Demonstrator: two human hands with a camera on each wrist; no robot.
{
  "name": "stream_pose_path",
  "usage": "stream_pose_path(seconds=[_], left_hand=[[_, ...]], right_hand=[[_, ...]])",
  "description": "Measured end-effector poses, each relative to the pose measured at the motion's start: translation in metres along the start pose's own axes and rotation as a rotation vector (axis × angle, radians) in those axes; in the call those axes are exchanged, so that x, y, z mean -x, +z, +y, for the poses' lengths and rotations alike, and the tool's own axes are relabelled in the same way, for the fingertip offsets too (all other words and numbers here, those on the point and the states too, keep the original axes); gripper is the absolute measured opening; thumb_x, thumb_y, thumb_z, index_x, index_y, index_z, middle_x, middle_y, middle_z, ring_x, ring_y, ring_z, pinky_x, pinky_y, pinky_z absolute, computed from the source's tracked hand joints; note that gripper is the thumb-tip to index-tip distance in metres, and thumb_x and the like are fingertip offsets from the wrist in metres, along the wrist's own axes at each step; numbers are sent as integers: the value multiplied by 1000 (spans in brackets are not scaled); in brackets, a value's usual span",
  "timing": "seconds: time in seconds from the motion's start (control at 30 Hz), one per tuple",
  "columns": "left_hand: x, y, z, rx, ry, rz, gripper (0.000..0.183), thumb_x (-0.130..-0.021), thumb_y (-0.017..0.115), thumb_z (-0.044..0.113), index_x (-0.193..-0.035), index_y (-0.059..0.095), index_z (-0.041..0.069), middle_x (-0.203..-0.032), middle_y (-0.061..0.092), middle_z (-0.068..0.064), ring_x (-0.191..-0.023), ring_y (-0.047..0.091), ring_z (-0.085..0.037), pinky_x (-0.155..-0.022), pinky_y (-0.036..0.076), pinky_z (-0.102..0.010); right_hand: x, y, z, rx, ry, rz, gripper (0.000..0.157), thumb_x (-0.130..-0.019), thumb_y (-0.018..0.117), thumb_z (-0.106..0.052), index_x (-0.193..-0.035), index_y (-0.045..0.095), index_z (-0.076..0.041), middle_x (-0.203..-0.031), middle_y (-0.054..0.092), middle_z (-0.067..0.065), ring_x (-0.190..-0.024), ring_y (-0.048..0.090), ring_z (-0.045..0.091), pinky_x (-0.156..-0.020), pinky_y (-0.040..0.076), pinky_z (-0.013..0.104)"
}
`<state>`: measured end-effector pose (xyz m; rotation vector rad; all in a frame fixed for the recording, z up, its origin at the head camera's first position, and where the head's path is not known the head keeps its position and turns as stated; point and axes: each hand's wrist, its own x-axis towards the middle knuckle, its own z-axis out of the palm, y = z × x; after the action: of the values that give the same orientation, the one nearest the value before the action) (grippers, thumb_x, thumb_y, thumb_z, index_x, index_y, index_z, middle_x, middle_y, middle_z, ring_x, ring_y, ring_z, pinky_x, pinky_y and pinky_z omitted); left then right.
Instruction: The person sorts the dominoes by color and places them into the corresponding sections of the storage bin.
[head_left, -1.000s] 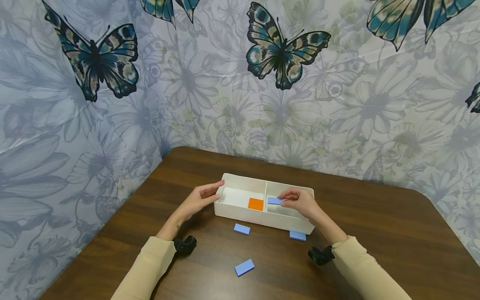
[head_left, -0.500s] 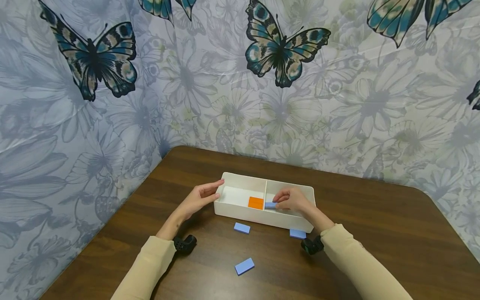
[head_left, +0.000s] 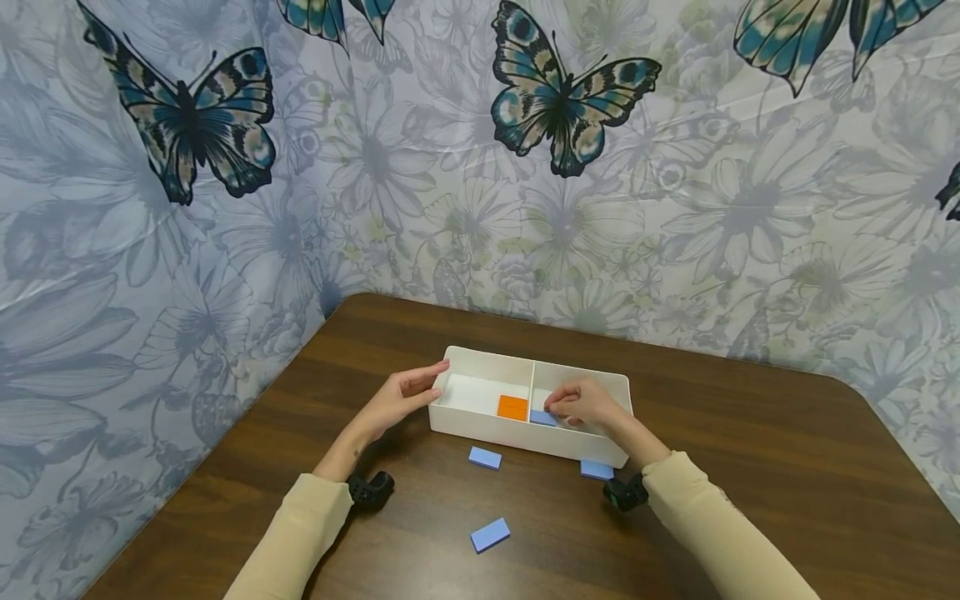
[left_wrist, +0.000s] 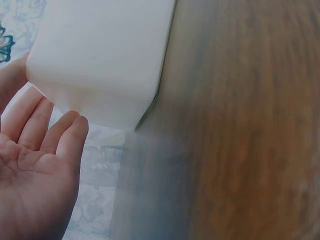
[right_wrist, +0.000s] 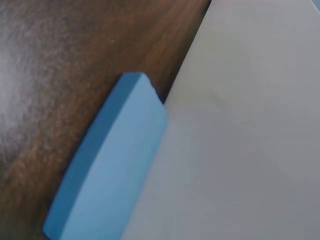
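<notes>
A white two-compartment box (head_left: 480,429) lies lengthwise on the table. My left hand (head_left: 397,398) touches its left end, fingers fairly straight with the tips against the wall (left_wrist: 100,107) in the left wrist view. An orange block (head_left: 512,407) lies in the left compartment, beside the divider. In the right compartment, a blue block (head_left: 543,418) lies low near the divider and front wall. Above it is my right hand (head_left: 588,403), its bent fingers at the block's upper edge. The right wrist view does not show this hand; there another blue block (right_wrist: 117,155) touches the box's outer wall.
On the brown wooden table (head_left: 405,517), a blue block (head_left: 484,458) lies in front of the box, another blue block (head_left: 491,535) lies closer to me, and a third blue block (head_left: 597,470) sits by the front right wall. A butterfly-patterned cloth (head_left: 465,242) hangs behind.
My right hand has moved left and lowered the blue block into the right compartment. The block now lies there, with the fingers no longer pinched around it. My left hand has stayed at the box end.
</notes>
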<state>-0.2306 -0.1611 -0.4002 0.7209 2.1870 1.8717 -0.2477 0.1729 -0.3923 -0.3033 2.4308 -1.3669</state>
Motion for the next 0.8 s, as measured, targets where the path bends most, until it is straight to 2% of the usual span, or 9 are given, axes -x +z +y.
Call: stream_pose_path(seconds=[0.2,0.43,0.53,0.6,0.67,0.8], left_hand=[[0,0,1,1,-7,2,48,-93,56,2,-137,40,-8,-144,35,-15,-133,30,-29,-103,29,-44],[1,1,1,11,-10,5,47,-93,56,2,-137,40,-8,-144,35,-15,-133,29,-28,-103,29,-43],[1,1,1,10,-9,8,47,-93,56,2,-137,41,-7,-144,35,-15,-133,30,-28,-103,29,-43],[1,1,1,9,-10,8,47,-93,56,2,-137,41,-7,-144,35,-15,-133,30,-28,-103,29,-43],[1,1,1,9,-10,5,47,-93,56,2,-137,40,-7,-144,35,-14,-133,30,-28,-103,29,-43],[1,1,2,11,-10,-2,48,-93,56,2,-137,39,-8,-144,35,-15,-133,29,-28,-103,29,-43]], right_hand=[[-4,0,4,30,-9,-32,15,-91,61,-7,-95,69,5,-90,69,12,-74,57,21,-59,46,28],[-6,0,7,23,-67,-197,16,-91,62,-8,-95,69,5,-82,68,5,-65,52,13,-54,41,20],[-8,-1,9,55,-100,-261,16,-91,61,-9,-95,70,5,-68,58,-3,-58,43,10,-49,33,18],[-10,-1,10,70,-117,-296,17,-91,61,-8,-96,70,5,-65,51,-4,-58,38,10,-50,29,19],[-11,-1,11,76,-128,-321,17,-92,59,-8,-97,69,6,-66,49,-4,-60,37,11,-51,26,21],[-11,-1,12,68,-139,-342,19,-92,58,-6,-99,68,8,-78,58,-1,-67,39,13,-56,28,24]])
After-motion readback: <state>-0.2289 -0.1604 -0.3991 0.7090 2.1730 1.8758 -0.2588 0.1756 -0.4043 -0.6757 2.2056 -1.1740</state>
